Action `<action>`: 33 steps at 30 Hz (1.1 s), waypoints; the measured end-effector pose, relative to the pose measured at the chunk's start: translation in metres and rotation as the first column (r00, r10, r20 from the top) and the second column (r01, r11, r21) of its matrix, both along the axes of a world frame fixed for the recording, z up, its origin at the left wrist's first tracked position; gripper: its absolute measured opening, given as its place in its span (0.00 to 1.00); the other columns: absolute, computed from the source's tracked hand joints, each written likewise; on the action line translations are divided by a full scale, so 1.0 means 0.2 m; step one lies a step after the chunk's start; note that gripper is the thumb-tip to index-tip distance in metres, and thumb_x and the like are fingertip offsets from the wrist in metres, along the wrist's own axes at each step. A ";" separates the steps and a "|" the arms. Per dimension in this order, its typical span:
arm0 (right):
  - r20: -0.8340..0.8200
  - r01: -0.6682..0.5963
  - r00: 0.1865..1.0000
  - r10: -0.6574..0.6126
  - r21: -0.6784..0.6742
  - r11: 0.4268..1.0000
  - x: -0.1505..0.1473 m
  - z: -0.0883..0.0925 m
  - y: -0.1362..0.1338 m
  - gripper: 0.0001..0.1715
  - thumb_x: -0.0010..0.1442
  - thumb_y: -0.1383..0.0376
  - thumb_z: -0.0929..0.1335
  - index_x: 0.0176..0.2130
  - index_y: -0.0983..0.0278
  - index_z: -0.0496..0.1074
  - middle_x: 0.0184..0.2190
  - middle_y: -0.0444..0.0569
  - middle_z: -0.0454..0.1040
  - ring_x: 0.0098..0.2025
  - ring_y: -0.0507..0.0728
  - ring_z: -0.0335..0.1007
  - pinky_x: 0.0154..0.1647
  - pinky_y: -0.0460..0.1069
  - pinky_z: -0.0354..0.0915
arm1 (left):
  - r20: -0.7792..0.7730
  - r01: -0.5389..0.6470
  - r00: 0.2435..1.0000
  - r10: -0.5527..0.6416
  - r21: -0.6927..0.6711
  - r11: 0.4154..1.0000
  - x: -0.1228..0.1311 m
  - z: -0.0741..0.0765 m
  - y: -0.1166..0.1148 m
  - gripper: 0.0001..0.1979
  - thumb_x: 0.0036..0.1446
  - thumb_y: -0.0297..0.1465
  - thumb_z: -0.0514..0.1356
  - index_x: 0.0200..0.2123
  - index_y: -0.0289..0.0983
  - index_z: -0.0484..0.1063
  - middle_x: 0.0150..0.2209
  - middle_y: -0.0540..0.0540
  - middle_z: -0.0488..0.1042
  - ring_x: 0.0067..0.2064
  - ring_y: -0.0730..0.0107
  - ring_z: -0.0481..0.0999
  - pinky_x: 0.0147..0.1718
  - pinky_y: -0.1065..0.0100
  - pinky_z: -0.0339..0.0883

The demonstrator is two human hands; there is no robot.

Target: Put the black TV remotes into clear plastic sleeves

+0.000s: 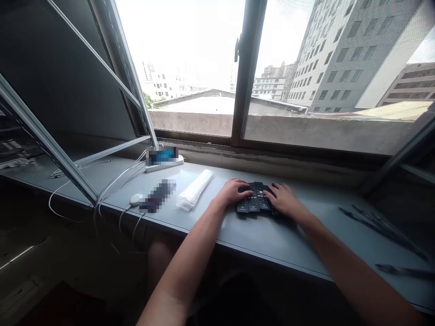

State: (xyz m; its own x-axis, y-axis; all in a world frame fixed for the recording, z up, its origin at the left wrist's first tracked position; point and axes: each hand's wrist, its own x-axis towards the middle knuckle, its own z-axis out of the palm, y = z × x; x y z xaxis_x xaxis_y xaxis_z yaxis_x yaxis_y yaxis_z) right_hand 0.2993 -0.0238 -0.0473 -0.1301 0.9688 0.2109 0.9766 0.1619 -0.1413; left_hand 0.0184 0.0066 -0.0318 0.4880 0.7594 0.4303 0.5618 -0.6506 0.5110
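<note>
Several black remote controls lie side by side on the grey table, their button faces up. My left hand grips the left end of the row, thumb over the buttons and fingers at the far edge. At the right end, my right hand holds the row in a similar way, its thumb on top and the other fingers reaching past the far edge. Parts of the outer remotes are hidden under my hands. To the left of my left hand is a flat stack of clear plastic bags.
A blurred-out phone-like object with a white round puck and cables is on the left. Behind it sits a white power strip. Metal shelf posts slant at left. Dark thin items lie at right; a window stands behind.
</note>
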 end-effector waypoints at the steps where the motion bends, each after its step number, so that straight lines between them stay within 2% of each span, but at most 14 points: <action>1: 0.000 -0.011 1.000 0.011 0.003 1.000 0.00 0.00 0.00 0.44 0.77 0.42 0.53 0.71 0.65 0.74 0.74 0.64 0.69 0.78 0.77 0.57 0.78 0.71 0.53 | 0.000 -0.006 1.000 0.006 -0.006 1.000 0.00 0.00 0.00 0.25 0.66 0.51 0.69 0.57 0.43 0.86 0.60 0.42 0.82 0.65 0.52 0.77 0.70 0.57 0.66; 5: -0.007 -0.106 0.994 0.106 -0.006 0.994 -0.02 0.01 -0.02 0.44 0.78 0.42 0.53 0.74 0.62 0.71 0.75 0.58 0.68 0.79 0.72 0.56 0.80 0.67 0.53 | 0.010 -0.032 0.999 0.032 -0.042 0.999 -0.01 -0.01 0.01 0.19 0.67 0.49 0.69 0.54 0.46 0.88 0.61 0.43 0.81 0.66 0.53 0.76 0.69 0.58 0.67; 10: -0.020 -0.129 0.992 0.128 -0.017 0.992 -0.05 0.02 -0.04 0.44 0.78 0.42 0.54 0.74 0.64 0.71 0.76 0.60 0.67 0.80 0.73 0.56 0.80 0.67 0.53 | 0.041 -0.032 0.999 0.034 -0.040 0.999 -0.01 -0.01 0.03 0.13 0.69 0.44 0.68 0.48 0.48 0.90 0.61 0.45 0.82 0.66 0.55 0.76 0.69 0.59 0.67; 13: -0.033 -0.185 0.982 0.185 0.013 0.983 -0.06 0.04 -0.05 0.40 0.79 0.46 0.55 0.73 0.63 0.73 0.74 0.59 0.70 0.78 0.71 0.60 0.81 0.68 0.51 | 0.057 -0.029 0.998 0.031 -0.034 0.999 -0.01 -0.01 0.04 0.12 0.69 0.43 0.68 0.47 0.47 0.90 0.60 0.45 0.82 0.66 0.55 0.76 0.69 0.59 0.67; 16: -0.049 -0.254 0.965 0.257 0.056 0.965 -0.07 0.06 -0.06 0.35 0.80 0.50 0.56 0.70 0.59 0.77 0.71 0.56 0.74 0.75 0.69 0.65 0.81 0.68 0.53 | 0.091 -0.009 0.996 0.017 -0.091 0.996 -0.01 -0.02 0.05 0.12 0.68 0.43 0.69 0.47 0.45 0.90 0.59 0.45 0.83 0.61 0.57 0.81 0.66 0.62 0.71; 19: -0.065 -0.258 0.962 0.266 0.103 0.961 -0.09 0.08 -0.07 0.33 0.79 0.52 0.58 0.66 0.61 0.81 0.68 0.59 0.77 0.72 0.69 0.70 0.79 0.67 0.57 | 0.120 0.027 0.993 -0.011 -0.135 0.990 -0.01 -0.02 0.05 0.12 0.67 0.42 0.69 0.45 0.44 0.90 0.58 0.45 0.84 0.56 0.60 0.84 0.62 0.63 0.74; 22: -0.072 -0.242 0.965 0.254 0.136 0.961 -0.11 0.10 -0.09 0.32 0.78 0.53 0.60 0.64 0.61 0.83 0.66 0.58 0.79 0.70 0.70 0.72 0.77 0.66 0.61 | 0.129 0.050 0.991 -0.036 -0.107 0.993 0.00 -0.01 0.05 0.11 0.66 0.41 0.70 0.43 0.43 0.90 0.54 0.45 0.86 0.55 0.59 0.85 0.62 0.63 0.75; 25: -0.084 -0.221 0.968 0.237 0.160 0.962 -0.13 0.12 -0.09 0.30 0.77 0.52 0.61 0.61 0.60 0.85 0.65 0.57 0.80 0.69 0.70 0.73 0.75 0.66 0.63 | 0.119 0.058 0.992 -0.051 -0.056 0.997 0.01 0.01 0.03 0.14 0.67 0.43 0.70 0.47 0.42 0.90 0.53 0.44 0.86 0.56 0.57 0.84 0.63 0.60 0.74; 27: -0.097 -0.219 0.966 0.238 0.173 0.960 -0.14 0.13 -0.10 0.30 0.77 0.52 0.62 0.61 0.60 0.85 0.64 0.57 0.81 0.69 0.70 0.73 0.75 0.65 0.64 | 0.107 0.076 0.992 -0.072 -0.025 0.997 0.02 0.03 0.01 0.18 0.66 0.45 0.70 0.53 0.42 0.88 0.56 0.43 0.85 0.60 0.55 0.82 0.66 0.59 0.72; 30: -0.132 -0.236 0.956 0.262 0.186 0.954 -0.14 0.14 -0.11 0.33 0.77 0.49 0.62 0.65 0.63 0.81 0.66 0.59 0.78 0.70 0.70 0.71 0.76 0.65 0.63 | 0.053 0.139 0.989 -0.138 -0.017 0.990 0.03 0.04 -0.01 0.24 0.65 0.48 0.70 0.59 0.42 0.85 0.63 0.41 0.81 0.66 0.53 0.78 0.70 0.59 0.67; 33: -0.130 -0.259 0.952 0.279 0.152 0.954 -0.15 0.13 -0.12 0.36 0.78 0.46 0.61 0.69 0.64 0.78 0.71 0.59 0.74 0.74 0.72 0.66 0.78 0.66 0.59 | -0.013 0.159 0.987 -0.160 -0.036 0.987 0.03 0.03 0.00 0.24 0.66 0.49 0.70 0.59 0.45 0.86 0.64 0.42 0.80 0.68 0.52 0.76 0.71 0.59 0.65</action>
